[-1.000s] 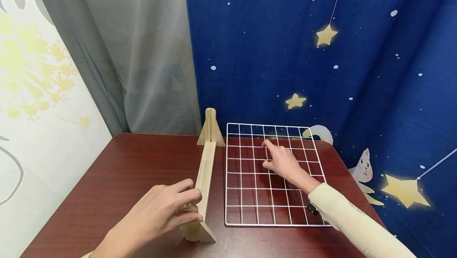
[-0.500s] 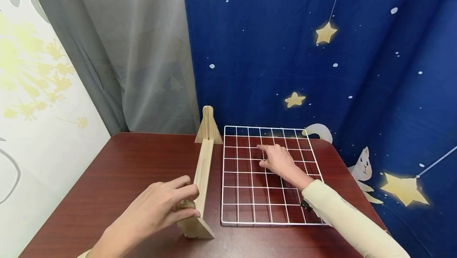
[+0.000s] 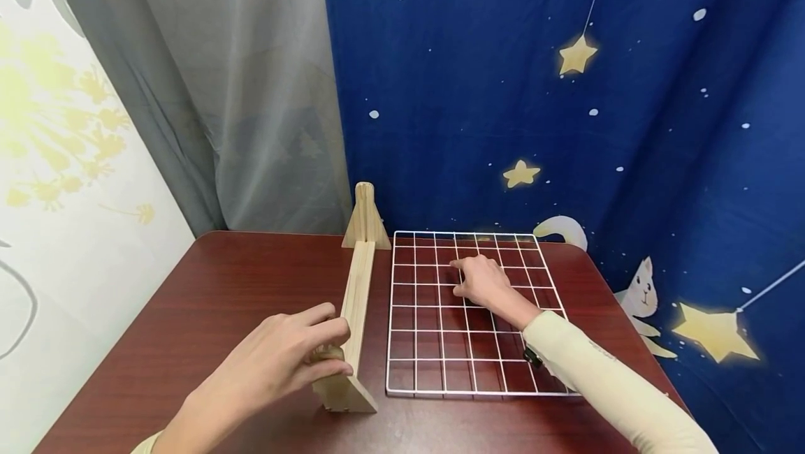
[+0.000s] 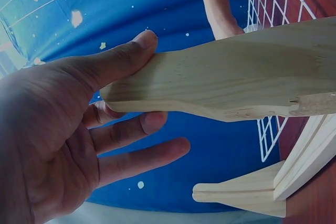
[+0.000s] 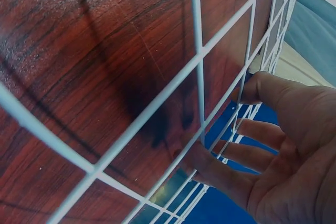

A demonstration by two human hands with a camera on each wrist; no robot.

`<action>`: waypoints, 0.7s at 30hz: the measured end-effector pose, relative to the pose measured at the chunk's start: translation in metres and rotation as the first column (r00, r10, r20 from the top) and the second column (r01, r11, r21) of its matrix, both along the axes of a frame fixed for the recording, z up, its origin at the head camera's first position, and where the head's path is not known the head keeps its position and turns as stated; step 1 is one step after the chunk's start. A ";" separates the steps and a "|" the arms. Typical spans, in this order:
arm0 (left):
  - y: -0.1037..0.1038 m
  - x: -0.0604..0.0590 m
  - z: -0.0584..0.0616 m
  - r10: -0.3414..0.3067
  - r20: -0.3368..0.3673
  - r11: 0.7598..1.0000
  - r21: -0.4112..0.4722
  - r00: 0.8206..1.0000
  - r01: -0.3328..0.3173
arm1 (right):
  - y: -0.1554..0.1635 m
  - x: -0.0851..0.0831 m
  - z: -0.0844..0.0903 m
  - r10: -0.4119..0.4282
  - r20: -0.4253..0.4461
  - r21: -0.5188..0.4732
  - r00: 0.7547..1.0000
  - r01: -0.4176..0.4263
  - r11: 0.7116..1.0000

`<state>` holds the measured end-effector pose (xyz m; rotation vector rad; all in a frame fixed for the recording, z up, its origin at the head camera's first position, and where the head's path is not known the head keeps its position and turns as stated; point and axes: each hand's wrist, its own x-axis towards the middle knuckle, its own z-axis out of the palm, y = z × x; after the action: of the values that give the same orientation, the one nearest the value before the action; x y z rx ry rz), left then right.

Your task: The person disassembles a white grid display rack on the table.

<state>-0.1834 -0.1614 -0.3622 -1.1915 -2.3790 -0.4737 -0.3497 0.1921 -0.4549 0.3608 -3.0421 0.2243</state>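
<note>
The left hand (image 3: pixel 286 356) lay against the near end of a wooden stand (image 3: pixel 355 307), a long pale bar with a flat triangular foot at each end, which stood on the dark red table (image 3: pixel 207 314) and ran away from the person. Seen from the left wrist, the thumb (image 4: pixel 123 59) pressed on the upper edge of the near foot (image 4: pixel 236 85) and the other fingers (image 4: pixel 139 127) curled loosely beneath it, so the hand pinched the wood rather than merely touching it. The far foot (image 3: pixel 365 218) stood upright near the table's back edge, in front of a grey curtain (image 3: pixel 239 91).

Just to the right of the stand lay a white wire grid (image 3: pixel 434 370), flat on the table (its left edge ran close beside the wooden bar, though whether the two touched could not be told). The right hand (image 3: pixel 484 283) rested on the middle of the grid, its cream sleeve (image 3: pixel 604 384) crossing the grid's near right corner. From the right wrist, the fingers (image 5: pixel 239 153) were spread and only gently bent, their tips on the wires (image 5: pixel 199 61); the hand pressed down on the grid and held no wire in a closed grip.

Behind the table hung a dark blue cloth (image 3: pixel 478 77) printed with yellow stars (image 3: pixel 576 54) and a white cat (image 3: pixel 641 290).
</note>
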 end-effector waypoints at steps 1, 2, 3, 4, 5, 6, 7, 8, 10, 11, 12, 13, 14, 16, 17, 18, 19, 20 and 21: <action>0.000 0.000 0.000 0.001 0.001 1.000 0.000 1.000 -0.001 | 0.000 -0.001 -0.001 -0.008 0.005 0.004 1.000 0.008 1.000; 0.000 -0.001 0.000 0.004 -0.002 1.000 -0.001 1.000 -0.004 | -0.001 -0.001 -0.002 -0.014 0.009 0.009 1.000 0.014 1.000; 0.000 -0.002 0.000 0.003 -0.006 1.000 0.000 1.000 -0.003 | -0.001 -0.002 -0.003 -0.017 0.014 0.011 1.000 0.017 1.000; 0.000 -0.002 0.001 0.002 -0.009 1.000 0.001 1.000 -0.002 | -0.002 -0.002 -0.005 -0.017 0.019 0.013 1.000 0.017 1.000; 0.000 -0.003 0.001 0.003 -0.020 1.000 -0.001 1.000 -0.003 | -0.002 -0.003 -0.006 -0.015 0.022 0.019 1.000 0.015 1.000; 0.000 -0.004 0.001 0.004 -0.023 1.000 -0.002 1.000 -0.004 | -0.003 -0.003 -0.007 -0.013 0.025 0.028 1.000 0.012 1.000; 0.000 -0.005 0.001 0.006 -0.028 1.000 -0.005 1.000 -0.007 | -0.003 -0.003 -0.008 -0.011 0.028 0.032 1.000 0.010 0.999; 0.000 -0.005 0.001 0.009 -0.026 1.000 -0.008 1.000 -0.009 | -0.003 -0.003 -0.008 -0.009 0.033 0.035 0.999 0.008 0.999; -0.001 -0.007 0.002 0.018 -0.028 1.000 -0.018 0.999 -0.018 | -0.004 -0.003 -0.009 -0.010 0.040 0.038 0.999 0.008 0.999; -0.001 -0.008 0.002 0.022 -0.029 1.000 -0.021 0.999 -0.023 | -0.004 -0.003 -0.010 -0.011 0.042 0.041 0.999 0.010 0.999; -0.001 -0.008 0.002 0.026 -0.026 0.999 -0.024 0.999 -0.027 | -0.004 -0.003 -0.010 -0.013 0.045 0.041 0.999 0.011 0.999; -0.002 -0.009 0.002 0.028 -0.028 0.999 -0.027 0.999 -0.029 | -0.005 -0.003 -0.010 -0.016 0.048 0.037 0.999 0.015 0.999; -0.002 -0.009 0.002 0.030 -0.030 0.999 -0.029 0.999 -0.031 | -0.005 -0.004 -0.010 -0.019 0.048 0.035 0.999 0.018 0.999; -0.002 -0.010 0.002 0.033 -0.035 0.999 -0.034 0.999 -0.034 | -0.007 -0.005 -0.011 -0.021 0.050 0.035 0.999 0.019 0.999; -0.003 -0.010 0.002 0.034 -0.034 0.999 -0.034 0.999 -0.035 | -0.007 -0.006 -0.011 -0.021 0.049 0.035 0.999 0.019 0.999; -0.003 -0.010 0.002 0.036 -0.036 0.999 -0.035 0.999 -0.037 | -0.008 -0.006 -0.011 -0.020 0.047 0.034 0.999 0.018 0.999; -0.003 -0.010 0.001 0.037 -0.035 0.999 -0.035 0.999 -0.038 | -0.009 -0.006 -0.011 -0.018 0.046 0.033 0.999 0.017 0.999; -0.003 -0.011 0.001 0.038 -0.035 0.999 -0.036 0.999 -0.039 | -0.010 -0.007 -0.011 -0.017 0.046 0.032 0.999 0.016 0.999; -0.003 -0.011 0.001 0.038 -0.034 0.999 -0.035 0.999 -0.039 | -0.011 -0.007 -0.011 -0.018 0.046 0.033 0.999 0.017 0.999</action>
<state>-0.1939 -0.1647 -0.3615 -1.1578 -2.3869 -0.3980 -0.3567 0.1816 -0.4658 0.3359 -3.0961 0.1849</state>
